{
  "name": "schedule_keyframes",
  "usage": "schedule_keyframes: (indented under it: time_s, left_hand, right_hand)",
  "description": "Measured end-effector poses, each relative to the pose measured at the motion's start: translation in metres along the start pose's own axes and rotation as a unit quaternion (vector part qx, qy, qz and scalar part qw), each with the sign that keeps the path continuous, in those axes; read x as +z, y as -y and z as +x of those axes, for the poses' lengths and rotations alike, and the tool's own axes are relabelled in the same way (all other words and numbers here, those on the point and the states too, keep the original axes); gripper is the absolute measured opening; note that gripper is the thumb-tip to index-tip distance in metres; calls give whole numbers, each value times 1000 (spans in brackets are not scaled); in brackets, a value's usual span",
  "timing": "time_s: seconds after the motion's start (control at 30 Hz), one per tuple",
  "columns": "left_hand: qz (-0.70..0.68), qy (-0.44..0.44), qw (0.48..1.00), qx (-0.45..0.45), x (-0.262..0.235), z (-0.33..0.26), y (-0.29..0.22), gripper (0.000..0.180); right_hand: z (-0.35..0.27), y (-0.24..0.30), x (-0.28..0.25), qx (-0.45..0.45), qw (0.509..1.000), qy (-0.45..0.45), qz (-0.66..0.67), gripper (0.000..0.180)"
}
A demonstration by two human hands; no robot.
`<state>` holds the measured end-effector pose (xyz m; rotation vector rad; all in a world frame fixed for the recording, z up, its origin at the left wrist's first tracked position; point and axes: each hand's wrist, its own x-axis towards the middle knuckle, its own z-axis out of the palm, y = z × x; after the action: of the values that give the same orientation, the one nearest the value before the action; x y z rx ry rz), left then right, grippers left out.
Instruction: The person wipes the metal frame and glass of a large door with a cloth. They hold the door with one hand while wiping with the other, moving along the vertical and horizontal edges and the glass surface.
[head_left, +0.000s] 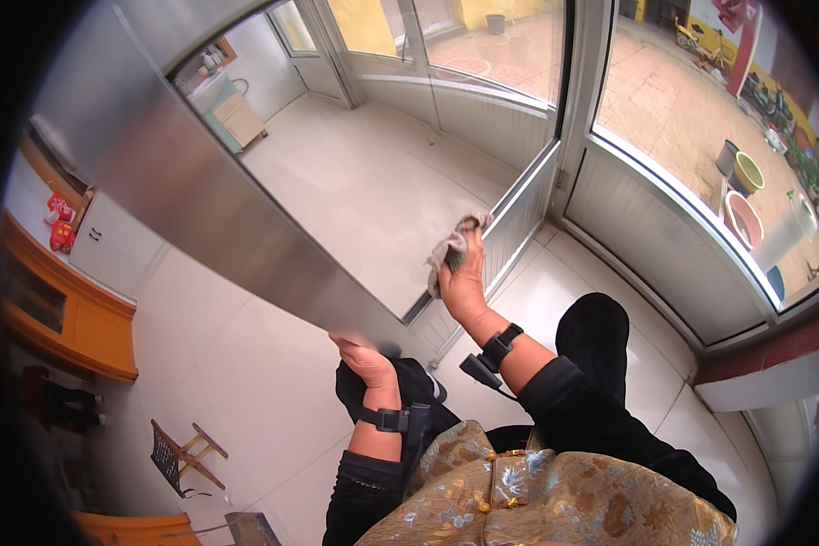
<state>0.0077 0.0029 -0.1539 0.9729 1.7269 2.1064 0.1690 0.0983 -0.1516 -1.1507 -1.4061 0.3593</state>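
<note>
A glazed metal door stands before me, with a wide silvery upright [237,237] and a pane of glass above a ribbed lower panel [510,241]. My right hand [465,284] is closed around a crumpled greyish cloth [444,253], which lies against the glass by the pane's lower frame. My left hand [369,364] grips the near edge of the silvery upright, and part of its fingers is hidden at that edge. Each wrist carries a black strap with a small device.
A fixed window wall [669,241] stands at the right, with buckets and basins in the yard beyond it. Orange cabinets [77,305] line the left side. A small folding stool [187,458] stands on the tiled floor [218,373] at lower left.
</note>
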Motion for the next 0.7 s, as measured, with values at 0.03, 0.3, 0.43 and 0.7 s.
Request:
schedule_keyframes:
  time_s: [0.03,0.3,0.43,0.7]
  left_hand:
    - [4,-2,1000,-17,1,2,-4,56]
    - [-99,27,993,-54,1,-2,-25,64]
    - [-98,52,991,-73,-3,0,-23,64]
    - [-108,63,989,-84,-5,-1,-25,63]
  right_hand:
    - [-6,-2,-1,14,1000,11,-6,79]
    - [15,72,-47,-41,989,124,64,56]
    - [101,180,-74,-277,950,52,136,67]
    - [170,274,-51,-471,875,-81,77,40]
